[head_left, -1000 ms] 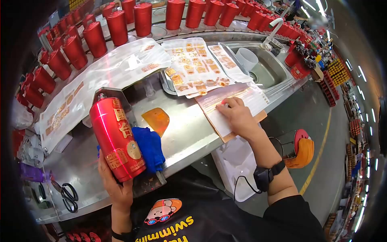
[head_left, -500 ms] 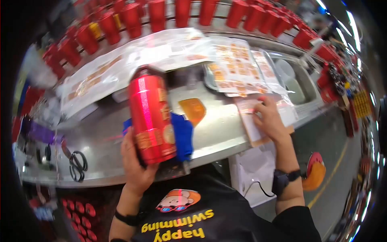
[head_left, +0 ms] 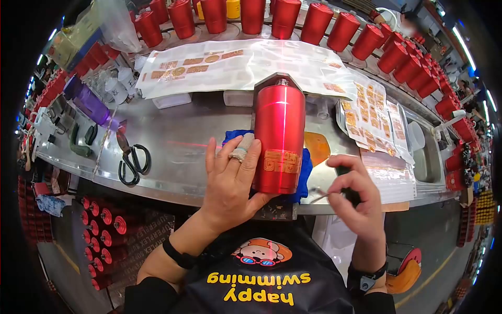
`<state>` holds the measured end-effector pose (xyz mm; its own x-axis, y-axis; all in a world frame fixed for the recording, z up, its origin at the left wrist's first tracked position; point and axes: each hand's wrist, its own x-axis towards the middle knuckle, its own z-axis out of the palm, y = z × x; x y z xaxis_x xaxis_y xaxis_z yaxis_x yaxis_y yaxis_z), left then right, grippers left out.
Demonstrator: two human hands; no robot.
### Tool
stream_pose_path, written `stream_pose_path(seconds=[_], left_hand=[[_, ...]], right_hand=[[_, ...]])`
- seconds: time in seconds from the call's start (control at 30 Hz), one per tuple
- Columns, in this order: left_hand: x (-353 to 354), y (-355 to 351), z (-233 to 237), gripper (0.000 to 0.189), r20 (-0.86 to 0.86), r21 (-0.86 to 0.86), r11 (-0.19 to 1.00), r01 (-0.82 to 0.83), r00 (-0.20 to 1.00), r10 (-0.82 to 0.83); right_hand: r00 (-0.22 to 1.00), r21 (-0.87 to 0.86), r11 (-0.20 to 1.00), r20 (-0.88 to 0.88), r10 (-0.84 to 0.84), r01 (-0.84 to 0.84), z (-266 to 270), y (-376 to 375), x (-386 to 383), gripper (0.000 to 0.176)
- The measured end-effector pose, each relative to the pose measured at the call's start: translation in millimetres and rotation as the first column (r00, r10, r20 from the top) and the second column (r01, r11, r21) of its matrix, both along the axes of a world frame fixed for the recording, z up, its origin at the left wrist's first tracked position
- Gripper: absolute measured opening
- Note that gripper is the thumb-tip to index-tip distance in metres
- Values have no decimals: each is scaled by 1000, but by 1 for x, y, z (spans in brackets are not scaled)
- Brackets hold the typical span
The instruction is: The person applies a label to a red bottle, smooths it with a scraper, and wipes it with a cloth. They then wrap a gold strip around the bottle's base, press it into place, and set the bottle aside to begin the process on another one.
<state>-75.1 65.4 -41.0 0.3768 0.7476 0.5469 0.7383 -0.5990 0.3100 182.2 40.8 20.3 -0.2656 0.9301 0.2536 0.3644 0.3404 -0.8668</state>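
A shiny red canister (head_left: 280, 123) lies on a blue cloth (head_left: 305, 178), its base towards me. A gold square-patterned decal (head_left: 282, 161) sits on its lower part, and a red light line runs down its length. My left hand (head_left: 230, 180) is against the canister's left side, with the thumb at its base; one finger wears a pale fabric cover (head_left: 242, 148). To the right, my right hand (head_left: 355, 196) is curled, apart from the canister. A thin metal tool (head_left: 320, 198) pokes out from its fingers; the rest of it is hidden.
Decal sheets (head_left: 368, 112) lie at the right, beside a sink (head_left: 433, 157). A long white sheet (head_left: 209, 70) spans the back. An amber scraper-like piece (head_left: 317, 147) is behind the cloth. Black-handled scissors (head_left: 134, 161) rest at left. Red canisters (head_left: 316, 23) line the far side.
My view has swung, and the canister has turned so a different face shows. My right hand has come from the decal sheets towards the canister, the thin tool now showing in it.
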Motion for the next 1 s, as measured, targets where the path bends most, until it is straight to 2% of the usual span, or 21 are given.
stream_pose_path(seconds=[0.03,0.1,0.23,0.33,0.43,0.47,0.57,0.7,0.8,0.87,0.9,0.93,1.0], left_hand=[[0,0,-1,86,0,-1,1000,-1,1000,1],[-1,1,-9,85,63,-12,1000,11,998,-11],[-2,1,-21,83,169,-73,996,42,985,-29],[-5,-4,-4,71,365,-144,969,203,921,-139],[-6,-2,15,49,354,-114,942,316,899,-258],[-2,-3,18,29,365,-107,950,293,900,-237],[-2,-3,15,19,374,-125,952,278,902,-215],[-2,-7,13,15,427,-156,954,254,889,-167],[-4,-7,16,15,441,-159,951,265,881,-172],[-1,-9,20,14,442,-150,949,276,878,-186],[0,-9,24,14,412,-133,951,278,888,-202],[1,-8,30,14,383,-116,953,280,898,-217],[2,-5,42,14,323,-81,951,300,910,-259]], right_hand=[[1000,17,1000,16,26,-26,-1,0,-9,9],[999,-93,995,-27,20,-22,-8,1,-22,9],[998,-28,1000,56,-2,3,-12,0,-38,10],[997,8,1000,75,6,-7,-11,1,-41,10],[997,22,999,80,22,-24,-7,0,-45,11],[996,30,999,79,33,-35,-7,0,-47,11],[996,36,999,82,36,-39,-8,1,-47,10],[995,69,996,88,46,-52,-11,2,-43,10],[999,4,1000,25,29,-29,-8,0,-42,12],[998,-13,1000,57,18,-17,-5,-1,-38,14],[997,-22,1000,75,8,-6,-3,-2,-34,16],[996,73,997,91,25,-32,-6,-1,-31,21],[994,72,993,64,86,-91,9,-4,-34,23]])
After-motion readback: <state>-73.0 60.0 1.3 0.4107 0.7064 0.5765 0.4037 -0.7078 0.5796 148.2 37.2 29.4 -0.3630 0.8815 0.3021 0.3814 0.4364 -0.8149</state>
